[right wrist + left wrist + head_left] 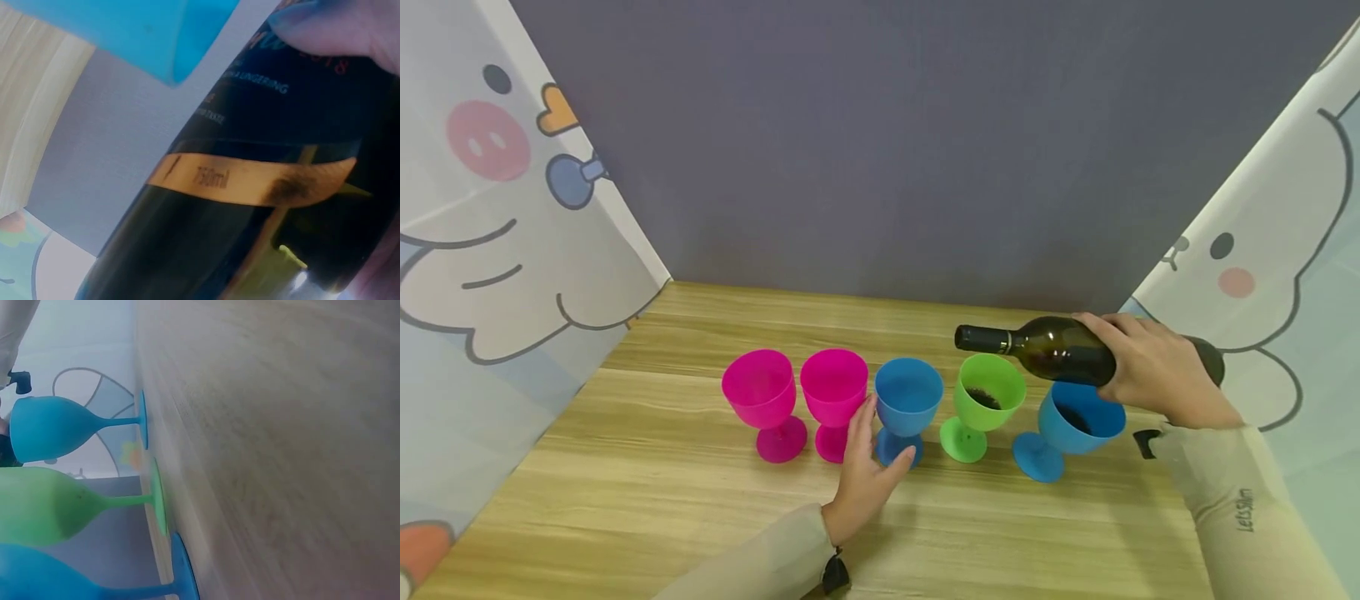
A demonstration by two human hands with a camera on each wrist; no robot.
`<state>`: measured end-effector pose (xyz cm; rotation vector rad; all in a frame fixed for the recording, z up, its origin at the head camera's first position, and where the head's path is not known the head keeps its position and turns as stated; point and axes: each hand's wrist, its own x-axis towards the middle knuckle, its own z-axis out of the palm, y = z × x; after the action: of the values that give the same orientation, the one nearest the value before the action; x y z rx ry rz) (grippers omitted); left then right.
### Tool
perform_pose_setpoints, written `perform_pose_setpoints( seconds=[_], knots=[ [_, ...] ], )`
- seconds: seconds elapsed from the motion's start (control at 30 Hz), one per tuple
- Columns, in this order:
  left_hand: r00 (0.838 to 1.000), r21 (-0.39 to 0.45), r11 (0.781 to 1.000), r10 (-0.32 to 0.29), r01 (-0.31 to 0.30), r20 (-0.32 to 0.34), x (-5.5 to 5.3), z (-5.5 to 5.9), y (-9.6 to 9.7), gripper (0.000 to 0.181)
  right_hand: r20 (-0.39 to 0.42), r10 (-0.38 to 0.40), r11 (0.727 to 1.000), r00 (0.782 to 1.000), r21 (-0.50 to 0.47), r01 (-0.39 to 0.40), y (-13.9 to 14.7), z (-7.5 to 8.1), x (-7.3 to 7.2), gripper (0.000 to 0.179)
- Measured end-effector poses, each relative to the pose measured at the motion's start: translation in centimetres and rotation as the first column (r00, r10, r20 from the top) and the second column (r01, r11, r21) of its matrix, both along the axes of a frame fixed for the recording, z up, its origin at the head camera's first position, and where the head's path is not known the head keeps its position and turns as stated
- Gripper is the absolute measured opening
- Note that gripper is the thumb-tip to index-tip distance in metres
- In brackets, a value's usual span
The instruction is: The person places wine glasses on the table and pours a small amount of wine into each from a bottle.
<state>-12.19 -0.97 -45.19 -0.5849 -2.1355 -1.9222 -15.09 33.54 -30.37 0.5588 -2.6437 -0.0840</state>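
Observation:
A dark wine bottle (1063, 350) lies nearly level in the air, its neck pointing left above the green goblet (991, 392). My right hand (1150, 367) grips it round the body; a gold 750ml band (250, 181) shows in the right wrist view. Something dark lies inside the green goblet and inside the right blue goblet (1078, 421). My left hand (867, 479) is beside the middle blue goblet (908, 396), fingers extended up its left side and thumb spread before its foot. Whether it touches the goblet is unclear.
Two pink goblets (760, 387) stand left of the middle blue one, in a row on the wooden table (647, 467). A grey panel (865, 150) rises behind the table. Cartoon-printed cloths (527, 250) hang on both sides.

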Motion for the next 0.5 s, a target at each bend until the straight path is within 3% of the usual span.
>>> perform_pose_setpoints(
  seconds=[0.3,0.5],
  knots=[
    [0.992,-0.014,0.998,0.066,-0.065,0.103,-0.6,0.6,1.5,0.09,-0.021,0.029,1.0,0.999,0.007,-0.029,0.0,-0.1,-0.1,0.093],
    [0.983,-0.063,0.987,0.153,-0.147,0.102,-1.1,0.5,3.0,0.098,-0.014,0.031,0.999,0.999,0.015,-0.03,-0.1,0.1,-0.1,0.091]
  ],
)
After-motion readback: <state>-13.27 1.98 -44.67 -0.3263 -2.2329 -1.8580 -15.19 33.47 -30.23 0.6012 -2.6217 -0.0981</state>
